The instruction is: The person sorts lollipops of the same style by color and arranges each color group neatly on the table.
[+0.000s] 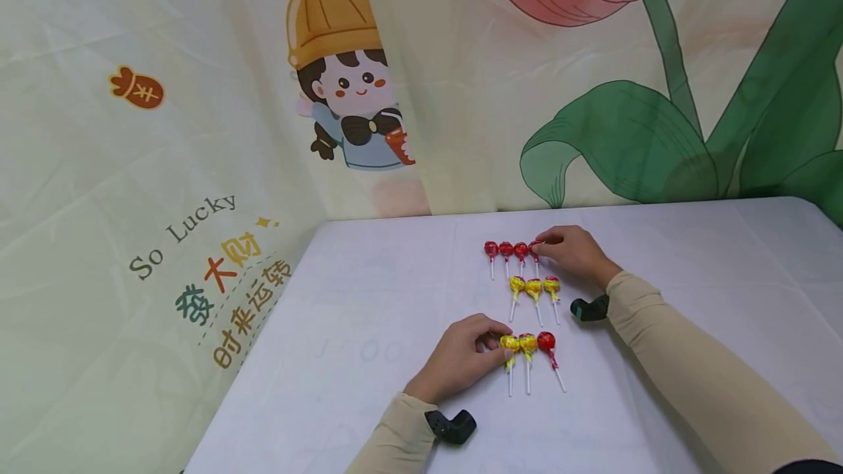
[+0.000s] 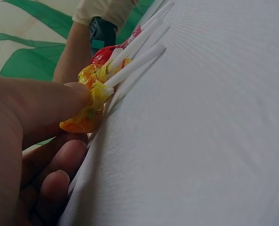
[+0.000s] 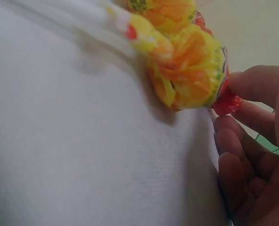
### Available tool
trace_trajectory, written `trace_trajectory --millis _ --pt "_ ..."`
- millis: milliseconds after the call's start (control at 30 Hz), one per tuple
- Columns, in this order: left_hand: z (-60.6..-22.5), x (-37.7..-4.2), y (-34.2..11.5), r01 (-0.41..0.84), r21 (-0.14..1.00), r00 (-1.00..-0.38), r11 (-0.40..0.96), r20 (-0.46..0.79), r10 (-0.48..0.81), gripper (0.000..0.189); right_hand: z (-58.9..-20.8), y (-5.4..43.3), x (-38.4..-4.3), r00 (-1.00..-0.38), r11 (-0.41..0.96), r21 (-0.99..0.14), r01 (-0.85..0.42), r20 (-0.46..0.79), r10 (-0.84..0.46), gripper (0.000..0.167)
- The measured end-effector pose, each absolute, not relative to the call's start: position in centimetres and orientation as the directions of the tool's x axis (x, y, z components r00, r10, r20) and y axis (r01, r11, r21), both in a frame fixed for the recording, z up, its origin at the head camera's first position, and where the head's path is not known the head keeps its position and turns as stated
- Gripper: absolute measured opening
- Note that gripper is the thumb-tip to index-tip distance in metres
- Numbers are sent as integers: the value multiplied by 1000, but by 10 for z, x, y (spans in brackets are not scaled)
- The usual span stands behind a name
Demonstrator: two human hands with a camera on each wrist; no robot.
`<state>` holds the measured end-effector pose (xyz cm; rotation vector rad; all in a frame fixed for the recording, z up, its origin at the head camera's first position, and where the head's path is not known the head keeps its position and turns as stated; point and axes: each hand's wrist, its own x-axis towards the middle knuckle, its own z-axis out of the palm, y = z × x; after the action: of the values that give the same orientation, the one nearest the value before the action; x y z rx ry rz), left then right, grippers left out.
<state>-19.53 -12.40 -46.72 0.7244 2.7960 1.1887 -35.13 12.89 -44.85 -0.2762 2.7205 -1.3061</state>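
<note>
Hand (L) (image 1: 459, 357) pinches yel. lolly (image 2: 86, 121), R hand (image 1: 576, 251) pinches red lolly (image 3: 227, 104), both pt. hidden.

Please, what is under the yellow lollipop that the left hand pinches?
The white tabletop lies under the yellow lollipop. The spot directly beneath cannot be seen: the lollipop itself and the left hand cover it.

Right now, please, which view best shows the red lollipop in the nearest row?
Head view, showing the red lollipop whole; left wrist shows it partly hidden behind yellow lollipops, right wrist not at all.
</note>
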Motion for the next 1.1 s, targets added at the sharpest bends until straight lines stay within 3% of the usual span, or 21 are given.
trace_trajectory --millis 1100 --pt "-467 -195 -126 383 708 -901 593 144 410 19 -443 124 -349 -981 623 -777 -92 -36 -190 36"
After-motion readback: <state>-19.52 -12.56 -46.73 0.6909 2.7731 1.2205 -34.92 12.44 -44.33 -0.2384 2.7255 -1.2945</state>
